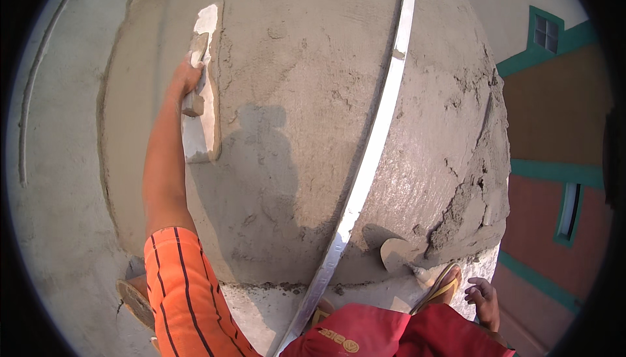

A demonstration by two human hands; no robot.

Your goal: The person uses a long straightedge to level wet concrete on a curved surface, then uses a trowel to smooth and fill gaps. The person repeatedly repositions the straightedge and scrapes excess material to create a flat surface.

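Overhead, left hand (186, 76) clenched on flat wooden float (203, 83) against rough grey plaster (293, 116); right hand (484, 301) loose, empty.

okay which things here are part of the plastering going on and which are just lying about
In use:
- plastering float, gripped by the left hand
- wet plaster being smoothed

Lying about:
- long metal straightedge, resting across the plaster
- trowel, set down at the plaster's lower edge, untouched
- right hand hangs free, holding nothing

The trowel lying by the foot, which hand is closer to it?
Right. The right hand hangs just right of the trowel; the left hand is far up the wall, gripping a float.
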